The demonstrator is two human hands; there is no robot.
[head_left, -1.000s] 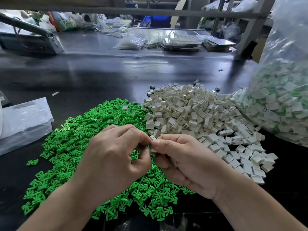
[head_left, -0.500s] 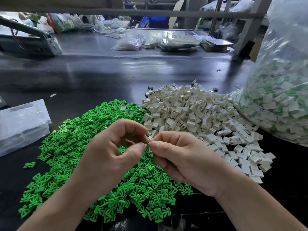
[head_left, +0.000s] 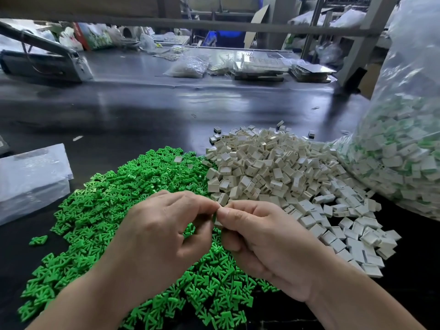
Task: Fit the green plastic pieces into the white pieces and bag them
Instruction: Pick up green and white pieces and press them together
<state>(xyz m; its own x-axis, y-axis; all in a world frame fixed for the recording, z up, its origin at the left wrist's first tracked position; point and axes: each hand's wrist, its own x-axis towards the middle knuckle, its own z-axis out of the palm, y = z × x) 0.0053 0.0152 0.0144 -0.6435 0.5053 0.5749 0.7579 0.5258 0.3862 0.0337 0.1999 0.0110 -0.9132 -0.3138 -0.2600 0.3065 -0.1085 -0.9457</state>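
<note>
A wide heap of green plastic pieces (head_left: pixel 114 206) covers the dark table at the left. Beside it on the right lies a heap of white pieces (head_left: pixel 281 172). My left hand (head_left: pixel 157 236) and my right hand (head_left: pixel 264 241) meet fingertip to fingertip above the green heap. Between the tips they pinch one small piece (head_left: pixel 217 221); only a sliver of white and green shows, the rest is hidden by my fingers. A big clear bag of assembled pieces (head_left: pixel 400 158) stands at the right edge.
A stack of flat clear plastic bags (head_left: pixel 31 177) lies at the left. Across the dark table (head_left: pixel 142 110) sit a black machine (head_left: pixel 45 65), a small filled bag (head_left: pixel 188 67) and flat trays (head_left: pixel 259 65). A grey frame bar (head_left: pixel 214 25) crosses overhead.
My left hand's fingers, spread half a second ago, have curled down again onto the piece. Both hands stay joined at the fingertips over the green heap.
</note>
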